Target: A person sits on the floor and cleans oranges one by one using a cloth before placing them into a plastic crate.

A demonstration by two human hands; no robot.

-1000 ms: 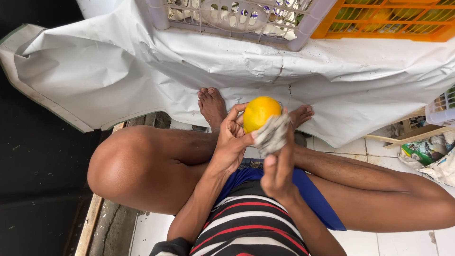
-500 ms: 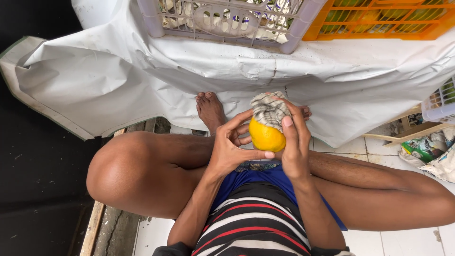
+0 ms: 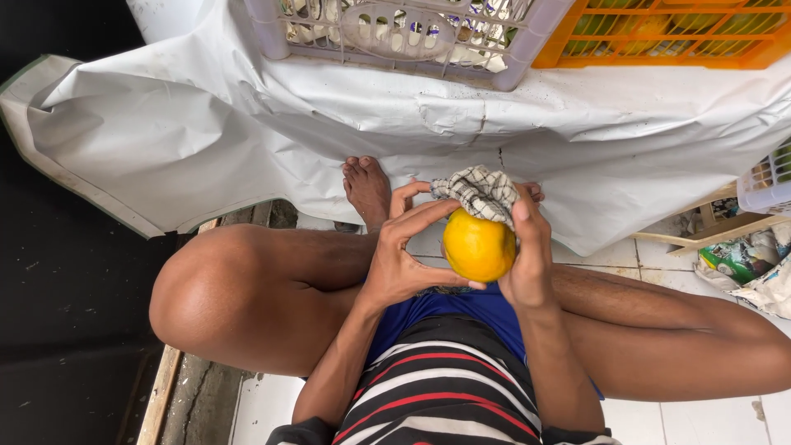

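Centre of frame: left hand (image 3: pixel 404 264), fingers (image 3: pixel 412 221) curled and clamped round the near-left side of a yellow-orange round fruit (image 3: pixel 478 245), thumb under its lower edge. Right hand (image 3: pixel 527 264), fingers (image 3: pixel 521 213) closed over a checked cloth (image 3: pixel 479 191), pressing it against the top of the fruit. Cloth white with dark grid lines, bunched, covering the upper part of the fruit; lower part bare and smooth. Fruit held in the air between both hands, above the lap, touching nothing else.

Just below the hands: blue shorts (image 3: pixel 470 306), then a striped shirt (image 3: pixel 445 387) in black, white and red at bottom centre. Bent bare knee (image 3: pixel 206 288) at left centre; other leg (image 3: pixel 676 330) stretched toward the right edge. Bare foot (image 3: pixel 367 189) just left of the hands, toes against the sheet.

Across the upper half: white plastic sheet (image 3: pixel 247 124), creased, draped down to the floor. On it at top centre: pale lilac plastic crate (image 3: pixel 527 66), contents unclear through the lattice. Touching it at upper right: orange plastic crate (image 3: pixel 676 49), greenish and yellow fruit visible through the slots.

Right edge: corner of a white basket (image 3: pixel 766 185); below it crumpled bags (image 3: pixel 746 259) on white floor tiles (image 3: pixel 626 255). Lower left: wooden edging (image 3: pixel 161 395) beside dark ground.
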